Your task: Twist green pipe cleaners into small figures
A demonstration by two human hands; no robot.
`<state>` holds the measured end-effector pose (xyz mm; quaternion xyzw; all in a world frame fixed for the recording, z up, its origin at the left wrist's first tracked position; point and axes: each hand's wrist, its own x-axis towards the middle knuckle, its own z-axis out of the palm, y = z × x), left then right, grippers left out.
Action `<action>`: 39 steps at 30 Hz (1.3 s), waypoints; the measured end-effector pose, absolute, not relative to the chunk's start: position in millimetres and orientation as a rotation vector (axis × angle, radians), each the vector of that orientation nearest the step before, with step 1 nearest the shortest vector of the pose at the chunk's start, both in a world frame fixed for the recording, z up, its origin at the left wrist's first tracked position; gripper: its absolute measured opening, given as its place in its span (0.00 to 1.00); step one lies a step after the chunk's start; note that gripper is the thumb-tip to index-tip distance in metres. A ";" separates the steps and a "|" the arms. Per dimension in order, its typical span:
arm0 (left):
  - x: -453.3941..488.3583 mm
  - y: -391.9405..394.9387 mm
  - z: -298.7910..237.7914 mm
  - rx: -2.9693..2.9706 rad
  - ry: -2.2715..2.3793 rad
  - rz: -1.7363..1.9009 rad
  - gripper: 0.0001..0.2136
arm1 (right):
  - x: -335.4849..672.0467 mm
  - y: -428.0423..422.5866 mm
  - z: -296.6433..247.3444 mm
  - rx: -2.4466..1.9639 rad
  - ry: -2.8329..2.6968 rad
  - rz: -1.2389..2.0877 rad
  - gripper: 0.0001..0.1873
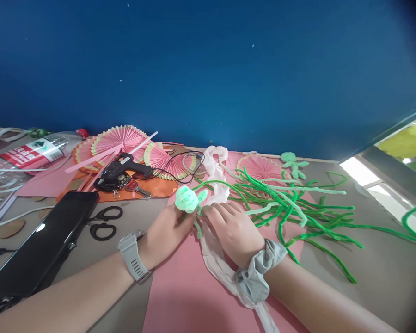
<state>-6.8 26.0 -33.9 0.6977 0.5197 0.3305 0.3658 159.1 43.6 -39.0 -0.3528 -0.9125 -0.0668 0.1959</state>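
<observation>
My left hand [166, 233], with a grey watch on the wrist, is closed around the stem of a light green pipe-cleaner flower [186, 199]. Beside it, my right hand [234, 229] has its fingers curled on the same stem; a grey scrunchie sits on that wrist. Both hands rest over a pink paper sheet [187, 286]. A strip of white fabric [217, 178] runs from the back of the table under my right hand. A heap of green pipe cleaners [291, 208] lies just to the right.
A black phone [46, 243] and black scissors [104, 222] lie at the left. Behind them are a black glue gun [125, 167], keys, pink paper fans [119, 138] and a plastic bottle [38, 150]. A blue wall stands behind the table.
</observation>
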 end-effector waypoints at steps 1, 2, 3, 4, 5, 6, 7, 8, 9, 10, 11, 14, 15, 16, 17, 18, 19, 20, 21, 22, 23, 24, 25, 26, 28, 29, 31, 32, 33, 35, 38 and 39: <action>-6.9 26.2 -33.9 1.787 1.328 0.840 0.14 | 160.2 44.6 -38.9 -0.976 -2.553 -0.200 0.09; -7.0 26.2 -33.8 1.782 1.320 0.834 0.14 | 161.2 45.4 -38.7 -0.971 -2.550 -0.214 0.09; -7.1 26.2 -33.6 1.780 1.311 0.828 0.15 | 162.3 46.0 -38.4 -0.971 -2.552 -0.224 0.10; -7.1 26.1 -33.4 1.781 1.302 0.823 0.15 | 163.2 46.4 -38.1 -0.972 -2.555 -0.231 0.11; -7.1 25.9 -33.0 1.784 1.293 0.820 0.15 | 163.8 46.5 -37.8 -0.973 -2.561 -0.233 0.11; -7.0 25.6 -32.5 1.789 1.285 0.820 0.15 | 164.2 46.4 -37.7 -0.976 -2.565 -0.231 0.11; -6.9 25.4 -32.0 1.794 1.276 0.818 0.15 | 164.3 46.1 -37.6 -0.979 -2.565 -0.222 0.11; -6.8 25.2 -31.6 1.799 1.265 0.818 0.15 | 164.1 45.7 -37.5 -0.985 -2.558 -0.198 0.11; -6.8 25.1 -31.2 1.802 1.256 0.820 0.15 | 163.6 45.3 -37.3 -1.000 -2.543 -0.152 0.11; -6.8 24.9 -30.9 1.805 1.250 0.826 0.14 | 163.0 45.0 -36.9 -1.024 -2.519 -0.073 0.10; -6.8 24.8 -30.8 1.806 1.246 0.831 0.13 | 162.2 44.8 -36.2 -1.052 -2.486 0.041 0.10; -7.1 24.1 -31.6 1.799 1.237 0.843 0.12 | 159.8 44.8 -32.2 -1.120 -2.321 0.493 0.08; -7.0 23.8 -32.2 1.803 1.240 0.849 0.11 | 159.1 44.8 -30.5 -1.132 -2.255 0.630 0.08; -6.9 23.7 -32.8 1.815 1.250 0.860 0.11 | 158.5 44.7 -28.9 -1.144 -2.191 0.744 0.09; -6.8 23.6 -33.4 1.833 1.267 0.871 0.11 | 157.9 44.6 -27.5 -1.157 -2.133 0.834 0.10; -6.6 23.7 -33.9 1.855 1.284 0.881 0.10 | 157.5 44.3 -26.4 -1.169 -2.085 0.904 0.10; -6.4 24.0 -34.3 1.874 1.301 0.886 0.10 | 157.3 43.9 -25.6 -1.180 -2.051 0.955 0.10; -6.2 24.3 -34.6 1.883 1.315 0.884 0.10 | 157.1 43.5 -25.0 -1.190 -2.029 0.983 0.10; -6.0 24.6 -34.8 1.883 1.326 0.876 0.10 | 157.0 43.2 -24.6 -1.198 -2.020 0.990 0.09; -5.9 24.9 -34.9 1.877 1.336 0.867 0.10 | 156.9 42.8 -24.2 -1.208 -2.022 0.983 0.08; -5.8 25.1 -34.9 1.871 1.347 0.857 0.10 | 157.0 42.5 -23.9 -1.220 -2.030 0.969 0.08; -5.8 25.1 -34.8 1.869 1.354 0.852 0.11 | 157.0 42.3 -23.5 -1.235 -2.040 0.954 0.08; -5.8 25.0 -34.6 1.872 1.358 0.847 0.11 | 157.1 42.2 -23.1 -1.249 -2.050 0.943 0.08; -5.7 24.8 -34.3 1.880 1.357 0.846 0.11 | 157.2 42.2 -22.7 -1.259 -2.059 0.939 0.08; -5.5 24.1 -33.6 1.899 1.352 0.850 0.11 | 157.3 42.1 -21.8 -1.266 -2.068 0.938 0.08; -5.3 23.8 -33.4 1.905 1.351 0.849 0.11 | 157.4 42.1 -21.3 -1.266 -2.071 0.931 0.08; -5.1 23.6 -33.4 1.906 1.361 0.840 0.11 | 157.4 42.2 -20.7 -1.265 -2.081 0.903 0.08; -5.1 23.9 -33.7 1.899 1.364 0.836 0.11 | 157.5 42.3 -20.5 -1.269 -2.092 0.888 0.08; -5.2 24.3 -34.1 1.886 1.360 0.829 0.11 | 157.6 42.4 -20.4 -1.276 -2.105 0.872 0.07; -5.7 25.2 -34.9 1.843 1.332 0.824 0.12 | 157.7 42.7 -20.8 -1.286 -2.127 0.848 0.07; -6.1 25.5 -34.3 1.791 1.310 0.839 0.10 | 157.5 42.4 -22.0 -1.278 -2.149 0.823 0.07; -6.1 25.1 -33.7 1.782 1.310 0.852 0.10 | 157.2 42.1 -22.5 -1.280 -2.156 0.814 0.07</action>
